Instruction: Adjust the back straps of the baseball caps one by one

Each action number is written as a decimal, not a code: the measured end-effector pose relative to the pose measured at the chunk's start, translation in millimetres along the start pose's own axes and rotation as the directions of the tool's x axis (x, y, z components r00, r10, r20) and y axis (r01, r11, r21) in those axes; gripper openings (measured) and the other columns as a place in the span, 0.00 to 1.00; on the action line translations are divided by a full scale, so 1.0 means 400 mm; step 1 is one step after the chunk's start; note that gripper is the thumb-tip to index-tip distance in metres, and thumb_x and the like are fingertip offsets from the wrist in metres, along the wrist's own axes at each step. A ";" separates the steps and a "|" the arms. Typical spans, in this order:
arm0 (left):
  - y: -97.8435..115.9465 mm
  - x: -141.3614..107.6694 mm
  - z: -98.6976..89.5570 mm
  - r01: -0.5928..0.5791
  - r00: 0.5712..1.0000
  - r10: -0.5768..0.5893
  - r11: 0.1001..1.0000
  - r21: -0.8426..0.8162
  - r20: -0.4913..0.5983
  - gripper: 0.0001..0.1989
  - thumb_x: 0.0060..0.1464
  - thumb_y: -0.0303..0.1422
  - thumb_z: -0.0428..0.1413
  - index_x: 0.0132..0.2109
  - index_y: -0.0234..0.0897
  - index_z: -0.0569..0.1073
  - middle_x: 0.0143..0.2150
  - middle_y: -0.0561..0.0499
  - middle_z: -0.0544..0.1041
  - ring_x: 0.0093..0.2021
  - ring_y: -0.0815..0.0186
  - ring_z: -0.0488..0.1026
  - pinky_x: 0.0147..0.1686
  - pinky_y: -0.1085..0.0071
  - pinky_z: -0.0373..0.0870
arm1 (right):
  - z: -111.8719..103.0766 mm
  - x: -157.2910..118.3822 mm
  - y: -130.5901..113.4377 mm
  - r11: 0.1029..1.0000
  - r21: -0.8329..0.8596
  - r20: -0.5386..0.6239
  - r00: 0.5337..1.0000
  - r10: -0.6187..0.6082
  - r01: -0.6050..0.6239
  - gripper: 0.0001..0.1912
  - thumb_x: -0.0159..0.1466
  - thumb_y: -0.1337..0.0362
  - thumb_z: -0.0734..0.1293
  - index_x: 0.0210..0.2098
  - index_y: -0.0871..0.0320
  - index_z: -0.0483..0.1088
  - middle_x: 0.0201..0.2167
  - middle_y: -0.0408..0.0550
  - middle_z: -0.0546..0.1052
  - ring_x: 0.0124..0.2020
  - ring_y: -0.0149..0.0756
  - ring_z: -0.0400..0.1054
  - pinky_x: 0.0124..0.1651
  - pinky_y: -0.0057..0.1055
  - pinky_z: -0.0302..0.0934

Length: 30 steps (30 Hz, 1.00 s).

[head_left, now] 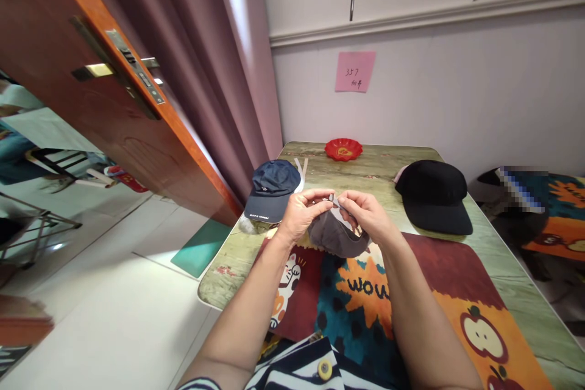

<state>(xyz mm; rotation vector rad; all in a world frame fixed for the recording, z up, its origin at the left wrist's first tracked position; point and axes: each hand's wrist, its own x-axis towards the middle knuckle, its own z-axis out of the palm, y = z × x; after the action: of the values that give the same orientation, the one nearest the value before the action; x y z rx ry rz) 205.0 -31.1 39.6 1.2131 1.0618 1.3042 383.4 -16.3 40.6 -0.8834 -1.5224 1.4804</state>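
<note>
Over the middle of the table, a dark grey-brown cap (336, 234) is held up at its back strap. My left hand (301, 212) pinches one end of the strap, near a small metal-looking buckle. From the other side, my right hand (364, 210) grips the strap with thumb and fingers, close to the left fingertips. The cap's crown hangs below both hands, and its brim is hidden from me. A navy cap (273, 186) with white lettering on its brim lies just left of my left hand. Off to the right sits a black cap (434, 195).
A patterned mat (457, 262) covers the near part of the wooden-topped table (388, 161). At the back stands a red scalloped dish (343, 149). A pink note (355, 72) is stuck on the wall. To the left is an open door (114, 85) beside a curtain.
</note>
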 end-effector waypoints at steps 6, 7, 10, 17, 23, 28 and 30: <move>0.011 -0.002 -0.012 -0.027 0.997 0.023 0.998 0.056 0.075 0.18 0.43 0.35 0.71 0.43 0.33 0.84 0.32 0.49 0.80 0.30 0.71 0.70 0.31 0.75 0.64 | -0.007 0.005 0.011 0.999 -0.040 -0.023 1.000 -0.021 0.020 0.24 0.63 0.44 0.68 0.25 0.58 0.67 0.18 0.39 0.66 0.17 0.24 0.54 0.18 0.24 0.48; 0.012 -0.002 -0.013 -0.032 0.996 0.027 0.998 0.060 0.081 0.18 0.43 0.35 0.71 0.43 0.33 0.83 0.31 0.49 0.79 0.29 0.71 0.69 0.31 0.75 0.63 | -0.004 0.006 0.013 0.999 -0.036 -0.026 0.999 -0.022 0.021 0.24 0.63 0.44 0.68 0.25 0.58 0.67 0.18 0.39 0.66 0.16 0.24 0.54 0.18 0.24 0.48; 0.011 0.000 -0.018 -0.024 0.994 0.014 0.996 0.090 0.108 0.18 0.44 0.35 0.70 0.44 0.32 0.83 0.29 0.51 0.77 0.28 0.72 0.67 0.29 0.75 0.61 | 0.004 0.008 0.021 1.000 0.008 -0.048 0.998 -0.028 0.028 0.21 0.62 0.45 0.69 0.34 0.58 0.68 0.21 0.39 0.69 0.17 0.24 0.55 0.18 0.23 0.48; 0.012 0.006 -0.024 -0.060 0.990 0.033 0.979 0.194 0.141 0.15 0.45 0.35 0.69 0.41 0.33 0.83 0.38 0.46 0.80 0.34 0.67 0.73 0.35 0.73 0.67 | 0.004 0.014 0.032 0.996 0.034 0.048 0.996 -0.078 0.076 0.21 0.65 0.47 0.68 0.47 0.56 0.66 0.24 0.38 0.71 0.20 0.25 0.58 0.22 0.23 0.52; 0.035 -0.005 -0.008 -0.018 0.995 -0.002 0.980 0.198 0.097 0.13 0.46 0.34 0.66 0.40 0.33 0.84 0.37 0.46 0.81 0.33 0.67 0.73 0.34 0.73 0.68 | 0.001 0.023 0.045 0.988 -0.007 0.077 0.986 -0.151 0.152 0.27 0.59 0.53 0.75 0.54 0.57 0.70 0.32 0.43 0.76 0.29 0.31 0.68 0.31 0.26 0.60; 0.040 -0.012 0.009 0.044 0.999 -0.044 0.985 0.166 -0.004 0.15 0.48 0.39 0.64 0.38 0.31 0.84 0.27 0.50 0.78 0.24 0.73 0.65 0.26 0.74 0.63 | 0.011 0.026 0.054 0.943 -0.245 -0.015 0.972 -0.237 0.226 0.25 0.61 0.51 0.72 0.53 0.57 0.74 0.28 0.43 0.76 0.27 0.32 0.66 0.31 0.28 0.60; 0.036 -0.012 0.013 0.043 0.998 -0.036 0.988 0.149 -0.053 0.14 0.46 0.37 0.65 0.36 0.30 0.83 0.27 0.50 0.78 0.23 0.73 0.65 0.25 0.75 0.62 | 0.014 0.022 0.047 0.902 -0.355 -0.040 0.960 -0.276 0.244 0.23 0.61 0.52 0.72 0.52 0.57 0.76 0.26 0.42 0.75 0.25 0.31 0.64 0.30 0.28 0.58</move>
<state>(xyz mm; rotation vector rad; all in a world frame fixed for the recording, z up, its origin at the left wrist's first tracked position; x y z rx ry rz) 208.7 -37.5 53.9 1.2699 1.2330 1.2478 373.5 -9.7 22.7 -0.8910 -1.7885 0.9825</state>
